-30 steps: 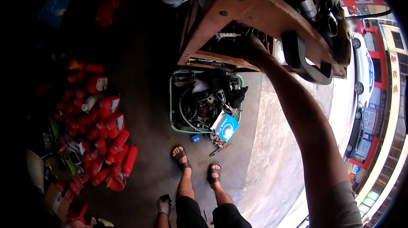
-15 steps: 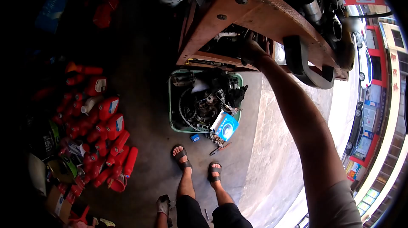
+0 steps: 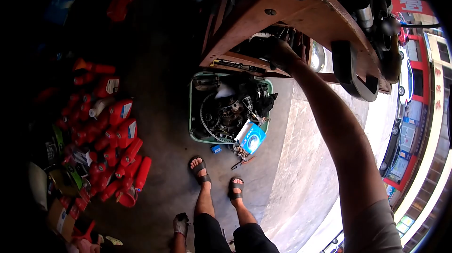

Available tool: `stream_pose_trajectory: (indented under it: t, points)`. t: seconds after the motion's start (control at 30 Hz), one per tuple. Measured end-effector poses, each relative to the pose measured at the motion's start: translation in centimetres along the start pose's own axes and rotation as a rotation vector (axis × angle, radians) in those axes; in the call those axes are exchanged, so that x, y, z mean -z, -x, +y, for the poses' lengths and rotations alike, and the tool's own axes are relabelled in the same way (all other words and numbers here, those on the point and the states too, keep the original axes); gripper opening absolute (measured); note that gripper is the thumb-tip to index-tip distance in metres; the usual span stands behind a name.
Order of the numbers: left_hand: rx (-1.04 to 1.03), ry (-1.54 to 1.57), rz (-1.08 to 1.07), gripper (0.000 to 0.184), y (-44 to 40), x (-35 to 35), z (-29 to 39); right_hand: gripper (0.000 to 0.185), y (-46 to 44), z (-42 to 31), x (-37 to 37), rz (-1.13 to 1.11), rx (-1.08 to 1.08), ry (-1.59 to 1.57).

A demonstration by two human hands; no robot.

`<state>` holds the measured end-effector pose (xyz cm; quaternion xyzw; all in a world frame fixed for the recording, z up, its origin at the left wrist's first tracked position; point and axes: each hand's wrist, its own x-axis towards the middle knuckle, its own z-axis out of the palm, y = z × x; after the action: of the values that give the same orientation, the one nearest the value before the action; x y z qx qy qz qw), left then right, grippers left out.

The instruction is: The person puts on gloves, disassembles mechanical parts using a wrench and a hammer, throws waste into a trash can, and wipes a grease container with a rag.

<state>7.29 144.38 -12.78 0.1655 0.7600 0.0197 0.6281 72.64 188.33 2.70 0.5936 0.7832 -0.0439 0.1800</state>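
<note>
My right hand (image 3: 281, 54), in a dark glove, reaches into the shadowed tool shelf (image 3: 240, 56) under the reddish-brown workbench (image 3: 263, 22). Its fingers are lost in the dark, so whether they grip anything does not show. Long dark tools (image 3: 294, 38) hang or stand just beyond it. A slim tool with a yellow end (image 3: 221, 63) lies along the shelf's front. Low by my leg hangs my left hand (image 3: 180, 224) in a grey glove with dark fingertips, touching nothing I can see; its fingers are too small and dark to read.
Below the shelf sits a green-rimmed bin (image 3: 190, 111) full of greasy parts and a toothed belt, with a blue-and-white box (image 3: 251, 136) on its corner. Pliers (image 3: 243, 162) and a small blue box (image 3: 216, 149) lie on the floor. Red bottles (image 3: 126, 132) are heaped at left.
The bench appears slightly further right in view. My right hand is still inside the shelf, its glove angled a little differently and covering more of the pale tool there. My left hand stays low.
</note>
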Motion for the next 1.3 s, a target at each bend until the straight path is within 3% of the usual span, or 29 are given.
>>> stream_pose_trajectory:
  t: [0.1,0.17,0.3,0.37,0.4,0.5,0.53,0.6,0.63,0.7,0.73,0.77,0.83,0.87,1.0,1.13,1.17,1.2,1.23,1.3]
  points:
    - [0.010,-0.014,0.001,0.017,-0.5,0.5,-1.0,0.054,1.3,-0.4,1.4,-0.105,-0.182,-0.246]
    - [0.011,-0.010,-0.001,0.017,-0.5,0.6,-1.4,0.035,2.1,1.0,-0.6,0.247,-0.007,-0.085]
    - [0.024,0.022,-0.022,0.017,-0.7,1.0,-2.1,0.033,2.8,0.1,1.7,0.241,0.133,0.240]
    - [0.059,0.105,-0.033,0.017,-0.7,1.1,-1.4,0.033,2.4,-2.5,7.3,-0.223,-0.597,-1.045]
    - [0.095,0.187,-0.047,0.017,-0.6,1.1,-1.1,0.033,2.1,-2.0,6.0,-0.222,-0.595,-1.045]
    - [0.093,0.164,0.006,0.016,-1.2,0.8,-1.0,0.031,2.3,-0.1,1.5,0.036,-0.254,-0.864]
    - [0.091,0.167,0.007,0.016,-1.1,0.7,-0.7,0.030,3.2,0.3,0.8,0.124,-0.302,-1.202]
    - [-0.081,0.042,0.048,0.016,-0.6,0.3,0.7,0.030,4.8,-0.7,1.0,0.214,-0.343,-1.539]
    - [-0.130,-0.007,0.062,0.017,-0.9,0.4,1.0,0.029,5.9,-1.9,1.3,0.435,-0.343,-1.391]
    - [-0.164,0.019,0.067,0.019,-1.0,0.4,3.3,0.031,9.2,-3.9,2.5,0.561,-0.500,-1.465]
    - [-0.196,0.044,0.070,0.020,-1.1,0.2,5.4,0.033,11.3,-4.7,3.5,0.459,-0.661,-1.694]
    - [-0.205,0.044,0.074,0.020,-1.0,-0.5,7.4,0.034,13.0,-5.2,3.7,0.395,-0.742,-1.672]
    - [-0.526,0.033,0.111,0.021,-0.2,-2.5,11.8,0.035,16.0,-6.5,3.7,0.285,-0.867,-1.662]
    - [-0.537,0.029,0.116,0.021,0.2,-3.6,14.2,0.034,17.7,-7.2,3.5,0.238,-0.911,-1.675]
    - [-0.863,-0.125,0.101,0.021,4.4,-10.7,25.5,0.031,24.6,-11.3,0.6,0.250,-0.945,-1.931]
    - [-1.161,-0.515,0.275,0.026,12.2,-19.8,37.0,0.029,29.6,-15.4,-2.7,0.039,-0.988,-2.110]
    - [-1.136,-0.411,0.171,0.034,13.7,-22.6,39.6,0.029,30.4,-16.3,-3.3,0.000,-1.028,-2.131]
    - [-1.187,-0.558,0.272,0.031,15.0,-25.4,41.6,0.030,31.4,-16.9,-3.9,-0.016,-1.009,-2.183]
    - [-1.409,-0.441,0.258,0.027,14.7,-28.2,43.5,0.030,32.6,-17.4,-4.2,-0.071,-1.013,-2.210]
    - [-1.479,-0.750,0.407,0.027,16.9,-33.1,47.7,0.032,35.0,-17.7,-3.3,-0.178,-0.992,-2.263]
